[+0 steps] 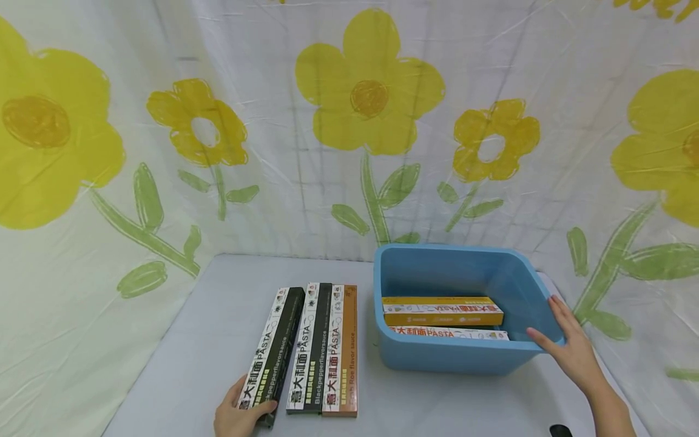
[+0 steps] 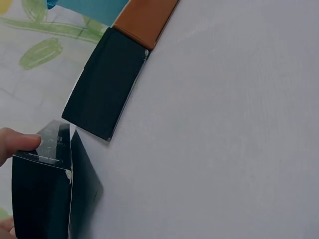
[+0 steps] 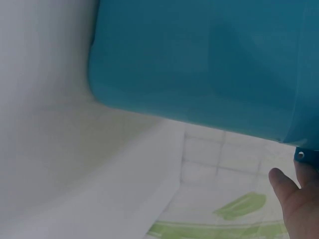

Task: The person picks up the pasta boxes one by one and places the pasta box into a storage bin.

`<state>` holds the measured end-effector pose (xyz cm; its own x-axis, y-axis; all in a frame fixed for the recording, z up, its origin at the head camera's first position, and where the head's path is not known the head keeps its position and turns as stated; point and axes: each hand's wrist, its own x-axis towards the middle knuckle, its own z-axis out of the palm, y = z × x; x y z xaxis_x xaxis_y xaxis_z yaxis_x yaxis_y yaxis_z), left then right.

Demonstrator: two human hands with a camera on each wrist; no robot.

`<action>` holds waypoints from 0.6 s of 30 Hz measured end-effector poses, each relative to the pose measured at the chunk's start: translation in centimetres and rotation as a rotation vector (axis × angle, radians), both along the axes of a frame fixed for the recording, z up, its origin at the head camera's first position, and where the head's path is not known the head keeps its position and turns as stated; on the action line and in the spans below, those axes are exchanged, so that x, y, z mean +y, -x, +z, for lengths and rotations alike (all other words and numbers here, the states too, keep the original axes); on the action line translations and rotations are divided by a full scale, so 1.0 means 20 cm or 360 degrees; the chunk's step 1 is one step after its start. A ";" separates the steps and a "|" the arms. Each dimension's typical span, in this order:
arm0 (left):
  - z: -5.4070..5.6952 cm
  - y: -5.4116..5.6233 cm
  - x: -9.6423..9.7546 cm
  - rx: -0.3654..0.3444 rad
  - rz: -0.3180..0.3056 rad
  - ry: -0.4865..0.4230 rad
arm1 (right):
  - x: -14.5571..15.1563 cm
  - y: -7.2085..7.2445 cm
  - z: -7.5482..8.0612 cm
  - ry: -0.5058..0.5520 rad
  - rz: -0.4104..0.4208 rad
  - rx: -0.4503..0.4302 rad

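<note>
My left hand (image 1: 240, 409) grips the near end of a black-and-white pasta box (image 1: 273, 352), its thumb over the black face. The box slants slightly, its far end leaning right. In the left wrist view, that hand's thumb (image 2: 20, 142) lies on the box, above its dark end (image 2: 40, 199). To the right, a second black pepper pasta box (image 1: 310, 349) lies side by side with an orange-brown pasta box (image 1: 348, 358). My right hand (image 1: 573, 352) rests on the right corner of a blue bin (image 1: 437, 358), thumb and fingers extended along its rim.
Inside the bin lie a yellow pasta box (image 1: 442, 318) and a white-sided pasta box (image 1: 448, 332), partly hidden by the front wall. Behind the pale table (image 1: 218, 315) hangs a flower-printed curtain (image 1: 273, 200). A small black object (image 1: 560, 430) shows at the bottom edge.
</note>
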<state>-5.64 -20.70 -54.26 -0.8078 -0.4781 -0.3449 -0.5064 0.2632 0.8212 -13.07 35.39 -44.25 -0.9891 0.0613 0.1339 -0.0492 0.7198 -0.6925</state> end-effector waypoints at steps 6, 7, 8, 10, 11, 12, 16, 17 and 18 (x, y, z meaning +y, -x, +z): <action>0.01 0.00 0.00 -0.0016 0.0082 -0.0126 | 0.00 0.00 0.00 -0.0007 -0.0009 0.0016; 0.01 0.01 0.00 -0.0015 0.0091 -0.0147 | 0.00 0.00 -0.01 -0.0009 -0.0010 0.0016; 0.02 0.01 0.00 -0.0010 0.0100 -0.0167 | 0.00 0.00 -0.01 -0.0011 -0.0013 0.0017; 0.03 0.01 0.00 0.0000 0.0116 -0.0189 | 0.00 0.00 -0.01 -0.0015 -0.0014 0.0017; 0.04 0.01 0.00 0.0008 0.0115 -0.0204 | 0.00 0.00 -0.01 -0.0015 -0.0014 0.0018; 0.04 0.00 0.00 0.0012 0.0122 -0.0216 | 0.00 0.00 -0.01 -0.0017 -0.0013 0.0021; 0.06 0.00 -0.01 0.0008 0.0119 -0.0236 | 0.00 0.00 -0.01 -0.0029 -0.0017 0.0024; 0.06 0.00 -0.01 0.0004 0.0116 -0.0242 | 0.00 0.00 -0.01 -0.0032 -0.0018 0.0025; 0.07 0.00 -0.01 -0.0001 0.0118 -0.0241 | 0.00 0.00 -0.01 -0.0034 -0.0018 0.0025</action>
<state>-5.60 -20.95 -52.90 -0.7719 -0.4790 -0.4180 -0.5202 0.0981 0.8484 -13.04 35.46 -44.47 -0.9861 0.0693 0.1510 -0.0519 0.7351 -0.6760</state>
